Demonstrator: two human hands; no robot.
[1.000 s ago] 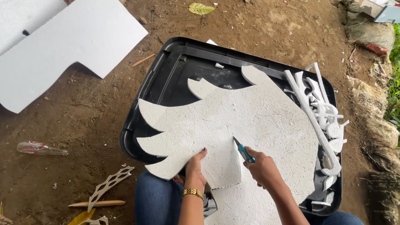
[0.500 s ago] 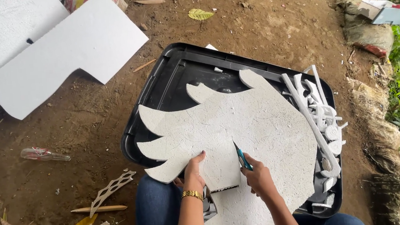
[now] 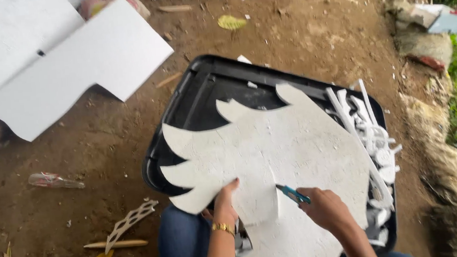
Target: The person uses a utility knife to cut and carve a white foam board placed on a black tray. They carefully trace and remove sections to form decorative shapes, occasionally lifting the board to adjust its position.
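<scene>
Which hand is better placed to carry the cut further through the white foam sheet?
Right. The right hand already grips the teal-handled cutter, tip at the slit in the wing-shaped white foam sheet. The left hand presses the sheet flat beside the slit, best kept as the brace.

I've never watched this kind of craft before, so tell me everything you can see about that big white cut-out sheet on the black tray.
The white sheet looks like thin foam board with a slightly rough face. Its left edge is cut into curved, feather-like points. It lies flat across the black tray, overhanging towards the person's lap. A straight slit runs up from near the hands. The left hand presses it down, and the right hand holds a teal cutter at the slit.
</scene>
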